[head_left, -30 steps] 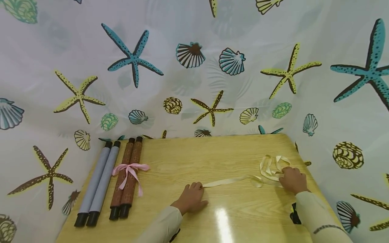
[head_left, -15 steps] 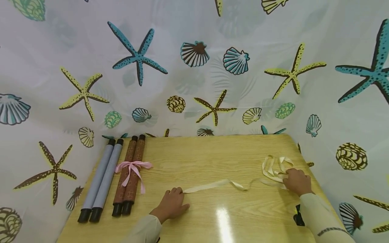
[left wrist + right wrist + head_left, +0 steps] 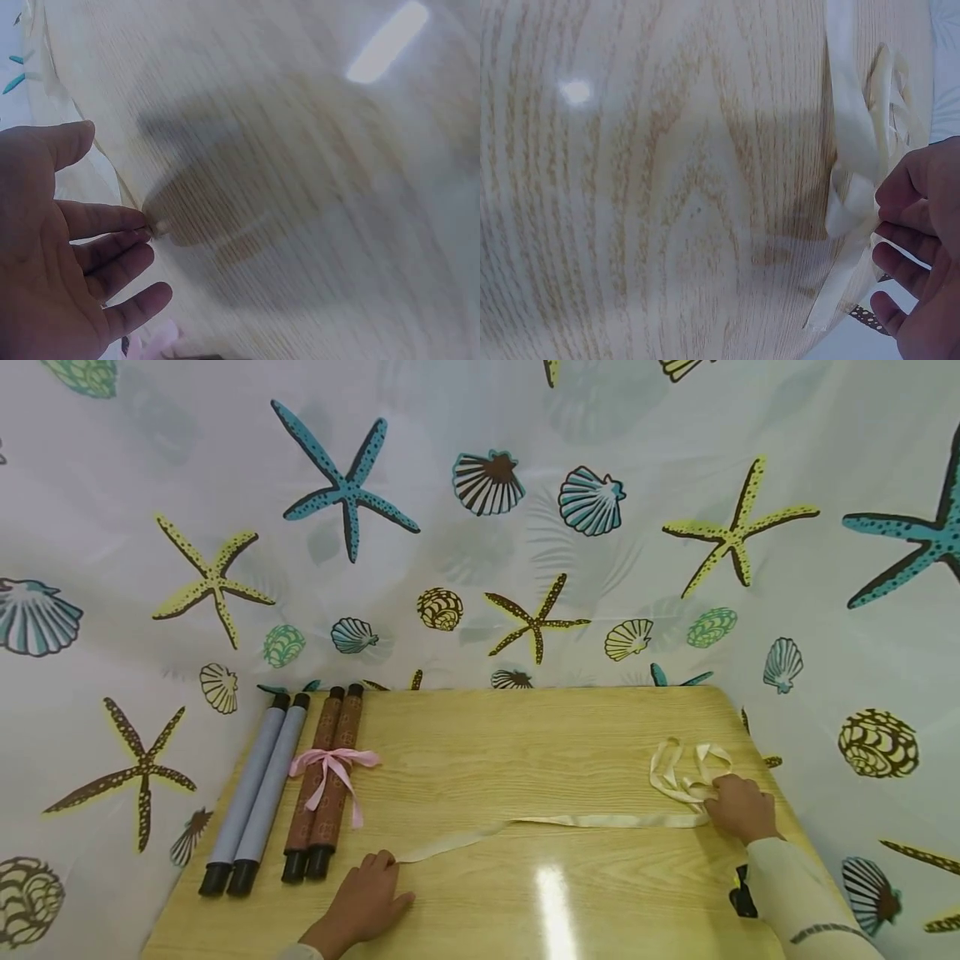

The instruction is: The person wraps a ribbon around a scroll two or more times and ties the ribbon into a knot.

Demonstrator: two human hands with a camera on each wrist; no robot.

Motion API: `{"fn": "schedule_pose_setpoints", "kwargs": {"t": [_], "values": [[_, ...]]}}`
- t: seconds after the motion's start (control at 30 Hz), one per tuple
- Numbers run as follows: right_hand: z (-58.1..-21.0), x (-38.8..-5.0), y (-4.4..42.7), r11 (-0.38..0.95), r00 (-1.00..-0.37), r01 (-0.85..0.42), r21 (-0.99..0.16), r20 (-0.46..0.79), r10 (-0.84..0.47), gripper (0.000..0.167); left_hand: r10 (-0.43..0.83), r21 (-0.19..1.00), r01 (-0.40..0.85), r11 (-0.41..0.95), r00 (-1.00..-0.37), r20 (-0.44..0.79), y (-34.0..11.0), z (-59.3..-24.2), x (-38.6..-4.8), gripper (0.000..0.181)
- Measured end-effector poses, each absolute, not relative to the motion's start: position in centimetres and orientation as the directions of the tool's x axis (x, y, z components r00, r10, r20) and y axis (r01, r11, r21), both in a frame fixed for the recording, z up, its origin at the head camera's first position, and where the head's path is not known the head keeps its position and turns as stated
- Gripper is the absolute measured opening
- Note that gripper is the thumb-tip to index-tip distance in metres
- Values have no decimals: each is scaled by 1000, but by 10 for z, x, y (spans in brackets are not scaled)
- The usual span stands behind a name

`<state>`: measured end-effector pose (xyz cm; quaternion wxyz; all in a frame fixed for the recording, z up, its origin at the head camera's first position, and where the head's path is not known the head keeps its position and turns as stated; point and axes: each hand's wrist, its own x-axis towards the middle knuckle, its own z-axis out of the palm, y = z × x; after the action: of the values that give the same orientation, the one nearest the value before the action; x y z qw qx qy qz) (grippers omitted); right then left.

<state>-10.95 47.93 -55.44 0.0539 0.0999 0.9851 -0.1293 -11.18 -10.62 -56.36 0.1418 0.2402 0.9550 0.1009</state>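
Note:
A long cream ribbon (image 3: pixel 615 820) stretches across the wooden table between both hands. Its left end is at the fingertips of my left hand (image 3: pixel 362 900); in the left wrist view the index and middle fingertips seem to pinch it, with the thumb held apart. On the right, loose loops of the same ribbon (image 3: pixel 667 777) lie at my right hand (image 3: pixel 742 810). The right wrist view shows that hand's thumb and index finger pinching the ribbon (image 3: pixel 851 120), a short cut end (image 3: pixel 825 315) hanging below them. The exact grip is partly hidden by the fingers.
Two brown rolls (image 3: pixel 315 802) tied with a pink ribbon bow (image 3: pixel 330 762) lie left of the hands. Beside them are two grey-blue rolls (image 3: pixel 258 793) with black ends. A patterned curtain (image 3: pixel 480 552) surrounds the wooden table (image 3: pixel 480 735) at back and sides.
My left hand has slid left and toward the front edge, drawing the ribbon's end with it. The ribbon between the hands is longer and straighter. My right hand stays near the loops.

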Motion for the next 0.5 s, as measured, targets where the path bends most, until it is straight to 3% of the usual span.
{"fn": "schedule_pose_setpoints", "kwargs": {"t": [0.5], "values": [[-550,-106,485,945,-969,234,-229,-139,206,42,392,322,310,894,-890,-233,-147,-556,-103,36]]}}
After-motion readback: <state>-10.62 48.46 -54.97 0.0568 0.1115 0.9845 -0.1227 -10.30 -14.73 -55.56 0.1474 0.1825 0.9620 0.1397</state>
